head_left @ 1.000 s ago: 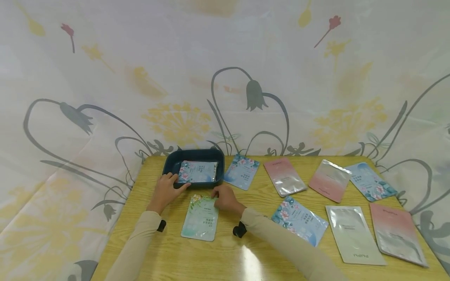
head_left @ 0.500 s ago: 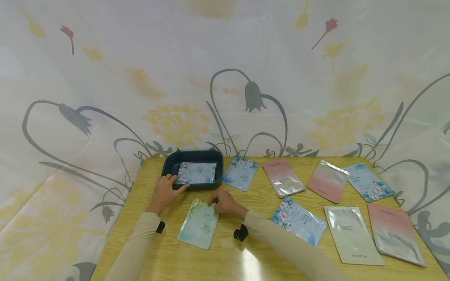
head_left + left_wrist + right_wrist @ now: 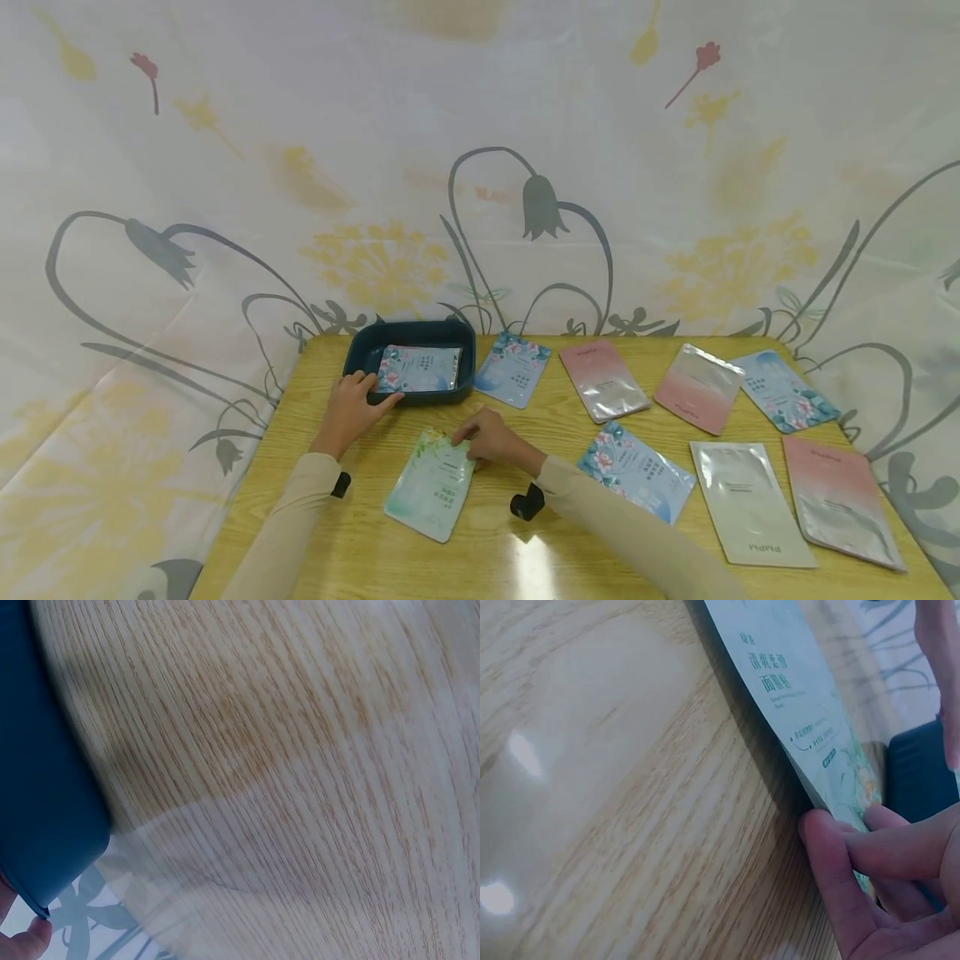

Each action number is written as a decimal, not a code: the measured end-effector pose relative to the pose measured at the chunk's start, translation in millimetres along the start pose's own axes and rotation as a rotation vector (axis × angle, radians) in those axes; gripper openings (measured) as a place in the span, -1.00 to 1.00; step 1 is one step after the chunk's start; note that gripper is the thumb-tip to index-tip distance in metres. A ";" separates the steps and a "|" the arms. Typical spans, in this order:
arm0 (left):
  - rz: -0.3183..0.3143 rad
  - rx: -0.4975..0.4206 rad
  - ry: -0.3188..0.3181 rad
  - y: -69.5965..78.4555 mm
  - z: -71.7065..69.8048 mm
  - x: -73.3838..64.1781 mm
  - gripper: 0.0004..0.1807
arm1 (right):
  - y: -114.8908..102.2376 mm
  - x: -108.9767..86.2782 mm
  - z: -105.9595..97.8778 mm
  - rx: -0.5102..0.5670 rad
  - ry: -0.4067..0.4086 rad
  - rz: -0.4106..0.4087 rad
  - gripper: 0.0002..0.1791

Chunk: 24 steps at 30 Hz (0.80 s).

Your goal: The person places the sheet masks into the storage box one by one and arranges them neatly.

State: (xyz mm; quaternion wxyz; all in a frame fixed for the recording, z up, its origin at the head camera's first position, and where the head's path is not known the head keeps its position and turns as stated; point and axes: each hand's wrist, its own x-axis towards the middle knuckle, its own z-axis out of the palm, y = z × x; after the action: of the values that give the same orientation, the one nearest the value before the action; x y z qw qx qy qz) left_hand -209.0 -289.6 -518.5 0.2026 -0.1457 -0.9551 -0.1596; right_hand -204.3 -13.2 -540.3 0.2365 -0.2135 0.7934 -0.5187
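Green packet (image 3: 427, 496), at six o'clock from blue bin (image 3: 438, 397), pinched at its one o'clock corner by fingers of right hand (image 3: 491, 436); bin rim gripped at eight o'clock by left hand (image 3: 351, 410).

A yellow wood-grain table (image 3: 367, 562) stands before a pale backdrop (image 3: 300, 92) printed with drooping grey bellflowers (image 3: 542, 204) on curved stems, yellow flower heads (image 3: 375, 258) and small red blooms (image 3: 707, 56).

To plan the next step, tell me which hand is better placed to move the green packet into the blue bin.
Probably the right hand: it pinches the green packet at the end nearer the blue bin. The left hand grips the bin's rim.
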 end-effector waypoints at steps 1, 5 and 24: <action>0.001 0.001 0.000 0.2 0.1 0.1 -0.52 | 0.2 -1.8 -1.2 0.012 0.005 -0.004 -0.64; 0.010 0.003 0.012 1.4 0.2 0.2 -0.51 | 0.3 -9.5 -5.9 0.044 0.019 -0.031 -0.64; 0.036 0.022 0.061 -2.8 5.0 -0.5 -0.49 | 5.2 -34.4 -31.1 0.319 0.127 -0.061 -0.69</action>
State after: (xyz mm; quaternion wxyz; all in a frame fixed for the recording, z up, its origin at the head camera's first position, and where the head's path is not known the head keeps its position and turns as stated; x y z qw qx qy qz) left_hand -211.3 -290.5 -523.7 0.2359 -0.1558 -0.9475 -0.1497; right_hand -196.0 31.3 -528.9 0.2008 -0.1640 0.7077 -0.6573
